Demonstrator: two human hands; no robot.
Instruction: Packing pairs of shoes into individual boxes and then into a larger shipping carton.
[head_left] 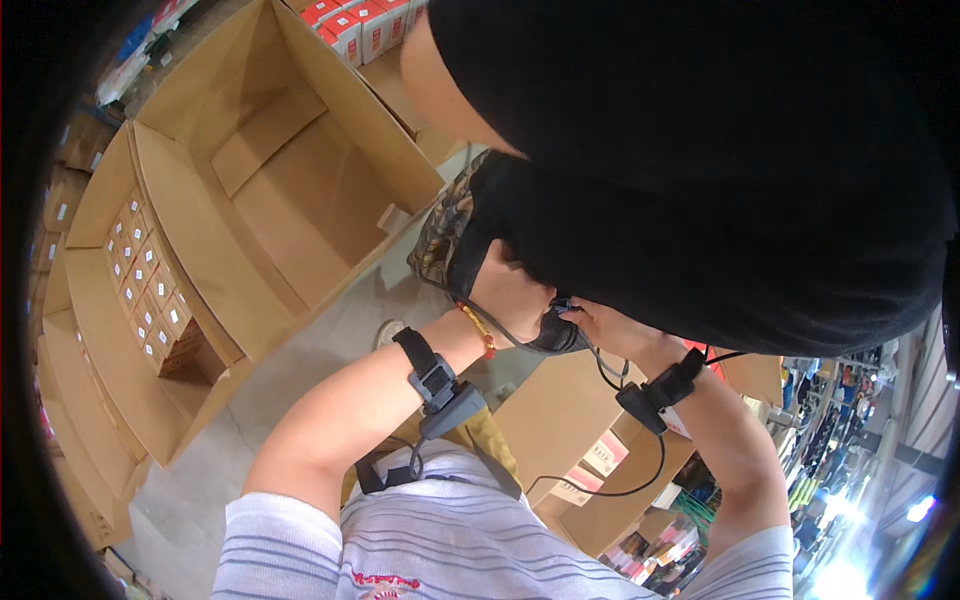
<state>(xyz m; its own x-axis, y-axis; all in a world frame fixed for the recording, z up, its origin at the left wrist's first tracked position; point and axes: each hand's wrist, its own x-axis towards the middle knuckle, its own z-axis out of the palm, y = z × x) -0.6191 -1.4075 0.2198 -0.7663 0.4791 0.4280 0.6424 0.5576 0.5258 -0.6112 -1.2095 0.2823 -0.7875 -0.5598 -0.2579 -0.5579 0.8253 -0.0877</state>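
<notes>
Both my hands meet at the waist of a person in a black top (720, 230), who stands close in front of me. My left hand (508, 295) is curled in beside the hem, its fingers partly hidden by the black cloth. With bent fingers, my right hand (606, 328) pinches at a small dark piece (564, 305) between the two hands. What exactly that piece is cannot be made out. A black cable (515, 342) loops around under my hands. Black straps with small dark devices (452, 408) sit on both my forearms, and a beaded bracelet (477, 328) circles my left wrist.
On the left stands a large open carton (300, 190), next to another carton (110, 290) holding rows of small brown boxes (150, 280). Red and white boxes (375, 28) lie at the top. An open carton (550, 400) with white packages stands below my hands. Stocked shelves (830, 410) line the right.
</notes>
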